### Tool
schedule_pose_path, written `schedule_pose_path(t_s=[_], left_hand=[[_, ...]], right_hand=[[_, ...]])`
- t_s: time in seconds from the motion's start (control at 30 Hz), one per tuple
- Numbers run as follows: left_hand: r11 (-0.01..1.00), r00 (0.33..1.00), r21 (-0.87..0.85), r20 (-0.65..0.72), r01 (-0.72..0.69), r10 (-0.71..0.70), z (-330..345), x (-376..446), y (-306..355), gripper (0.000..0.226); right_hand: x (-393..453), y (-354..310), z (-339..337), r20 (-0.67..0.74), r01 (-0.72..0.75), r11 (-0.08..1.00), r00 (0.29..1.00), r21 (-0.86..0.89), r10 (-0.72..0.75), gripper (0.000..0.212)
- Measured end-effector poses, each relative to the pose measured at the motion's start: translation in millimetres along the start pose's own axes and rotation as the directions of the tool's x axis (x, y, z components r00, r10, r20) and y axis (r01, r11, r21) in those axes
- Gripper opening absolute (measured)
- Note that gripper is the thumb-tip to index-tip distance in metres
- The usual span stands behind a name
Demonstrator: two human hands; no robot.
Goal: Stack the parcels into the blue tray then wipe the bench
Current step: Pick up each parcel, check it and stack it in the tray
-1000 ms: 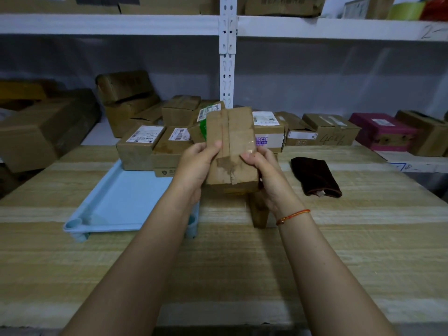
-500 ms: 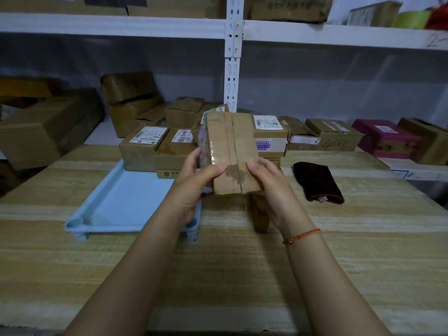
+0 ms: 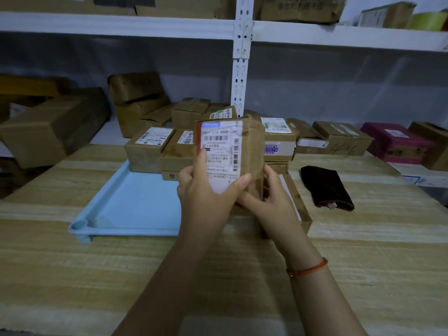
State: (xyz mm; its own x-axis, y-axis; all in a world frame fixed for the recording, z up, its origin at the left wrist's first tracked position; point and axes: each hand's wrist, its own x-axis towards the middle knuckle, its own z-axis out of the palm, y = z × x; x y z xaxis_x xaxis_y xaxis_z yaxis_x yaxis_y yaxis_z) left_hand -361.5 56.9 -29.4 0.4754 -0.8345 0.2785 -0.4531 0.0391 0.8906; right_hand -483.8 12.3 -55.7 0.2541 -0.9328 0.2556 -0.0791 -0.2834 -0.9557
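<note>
Both hands hold the parcel [image 3: 229, 154] upright above the bench [image 3: 242, 275], left hand [image 3: 206, 197] pinching its label face, right hand [image 3: 269, 200] cupping its lower right edge, and the tray [image 3: 126, 207] lies just left, nearer the left hand.

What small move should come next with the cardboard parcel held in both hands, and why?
Probably carry the brown cardboard parcel left and down onto the bare floor of the light blue plastic tray. The left hand and right hand hold it upright above the bench, and parcels already stand at the tray's far end.
</note>
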Motion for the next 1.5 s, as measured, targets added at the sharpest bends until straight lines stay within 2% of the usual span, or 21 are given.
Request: schedule_pose_path(t_s=[0.07, 0.1, 0.23, 0.3, 0.4, 0.47, 0.53, 0.67, 1.0, 1.13, 1.27, 1.3, 1.37, 1.43, 1.5], left_hand=[[0.999, 0.998, -0.012, -0.036, -0.048, 0.047, -1.8, -0.2, -0.5, 0.077], [0.997, 0.996, -0.027, -0.059, -0.070, 0.068, -3.3, 0.3, -1.9, 0.070], [0.989, 0.997, -0.146, -0.073, -0.031, 0.021, -11.5, 1.7, -6.9, 0.059], [0.970, 1.000, -0.242, -0.002, 0.024, -0.025, -14.2, 0.8, -8.9, 0.053], [0.877, 0.969, -0.443, 0.229, 0.186, -0.090, -16.2, -0.3, -9.9, 0.034], [0.813, 0.937, -0.514, 0.335, 0.273, -0.103, -15.9, 1.1, -12.3, 0.037], [0.806, 0.927, -0.516, 0.359, 0.290, -0.103, -16.1, 2.4, -14.8, 0.045], [0.802, 0.920, -0.511, 0.374, 0.311, -0.118, -15.8, 5.4, -18.9, 0.063], [0.728, 0.903, -0.588, 0.417, 0.352, -0.100, -18.7, 5.9, -17.8, 0.061], [0.717, 0.902, -0.605, 0.426, 0.345, -0.074, -18.8, 7.1, -20.4, 0.071], [0.690, 0.915, -0.635, 0.391, 0.348, -0.101, -17.6, 7.3, -19.9, 0.078], [0.701, 0.928, -0.634, 0.355, 0.326, -0.111, -16.4, 6.5, -19.0, 0.076], [0.798, 0.963, -0.555, 0.247, 0.235, -0.112, -14.2, 4.0, -15.7, 0.076], [0.933, 0.989, -0.339, 0.120, 0.119, -0.083, -11.3, 2.3, -12.8, 0.080], [0.995, 0.999, -0.094, -0.001, 0.041, -0.042, -7.1, 1.7, -11.1, 0.088]], right_hand=[[-0.6, -0.9, -1.7, -0.020, -0.024, 0.996, 0.999, 0.087, 0.026, 0.065], [-0.5, -0.1, -3.0, -0.019, -0.048, 0.989, 0.999, 0.139, 0.051, 0.064], [1.7, 6.8, -7.6, -0.004, -0.131, 0.931, 0.990, 0.339, 0.141, 0.080], [2.9, 8.4, -9.8, 0.028, -0.146, 0.887, 0.989, 0.438, 0.148, 0.081], [3.7, 8.7, -13.4, 0.089, -0.160, 0.813, 0.987, 0.560, 0.132, 0.079], [4.0, 10.6, -16.7, 0.106, -0.166, 0.785, 0.986, 0.596, 0.128, 0.073], [3.7, 11.9, -19.5, 0.104, -0.171, 0.765, 0.985, 0.620, 0.136, 0.064], [4.9, 13.5, -21.0, 0.106, -0.170, 0.749, 0.985, 0.641, 0.133, 0.058], [3.7, 11.7, -21.5, 0.103, -0.160, 0.779, 0.987, 0.606, 0.122, 0.056], [3.8, 12.7, -22.5, 0.094, -0.145, 0.809, 0.989, 0.570, 0.112, 0.061], [3.7, 14.5, -22.9, 0.056, -0.146, 0.864, 0.989, 0.483, 0.136, 0.055], [3.8, 14.1, -21.3, 0.021, -0.148, 0.890, 0.988, 0.432, 0.155, 0.054], [4.0, 11.4, -17.1, -0.064, -0.145, 0.943, 0.983, 0.298, 0.171, 0.056], [3.3, 7.6, -13.0, -0.130, -0.142, 0.965, 0.976, 0.222, 0.174, 0.058], [0.7, 3.0, -10.2, -0.123, -0.134, 0.966, 0.979, 0.220, 0.164, 0.058]])
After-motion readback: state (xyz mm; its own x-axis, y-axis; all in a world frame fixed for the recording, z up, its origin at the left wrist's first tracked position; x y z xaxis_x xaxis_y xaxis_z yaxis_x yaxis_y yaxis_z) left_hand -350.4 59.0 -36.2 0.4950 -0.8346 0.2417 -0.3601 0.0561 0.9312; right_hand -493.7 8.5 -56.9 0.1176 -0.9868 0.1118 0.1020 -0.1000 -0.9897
